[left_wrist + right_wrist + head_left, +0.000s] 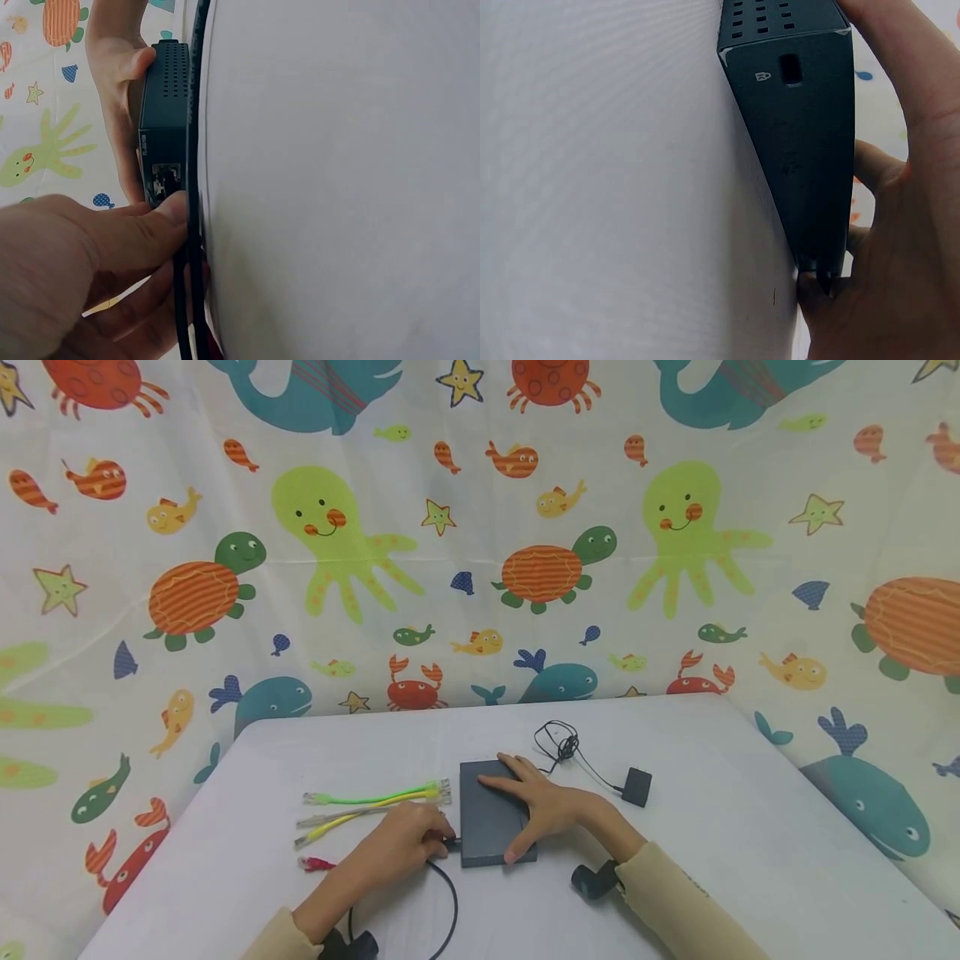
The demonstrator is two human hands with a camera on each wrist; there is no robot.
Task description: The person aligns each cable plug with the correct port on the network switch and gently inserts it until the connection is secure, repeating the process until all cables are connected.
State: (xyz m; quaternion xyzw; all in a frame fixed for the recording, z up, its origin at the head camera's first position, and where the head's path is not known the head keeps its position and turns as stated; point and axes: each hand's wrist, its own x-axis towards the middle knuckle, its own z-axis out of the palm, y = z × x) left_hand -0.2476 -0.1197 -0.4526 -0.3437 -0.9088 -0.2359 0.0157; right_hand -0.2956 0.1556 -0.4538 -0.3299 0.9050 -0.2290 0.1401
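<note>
A dark grey network switch lies on the white table, its port facing left. My left hand pinches the plug end of a black cable at that port, thumb and fingertips right at the opening; the fingers hide most of the plug. My right hand is spread across the switch from its right side and holds it. Its thumb lies at the near edge, and the other fingers reach over the top and far end. The right wrist view shows a side with a small lock slot.
Left of the switch lie a green cable, yellow cables and a grey cable. A red plug shows beside my left forearm. Behind and right sits a black power adapter with a bundled cord. A patterned curtain hangs behind the table.
</note>
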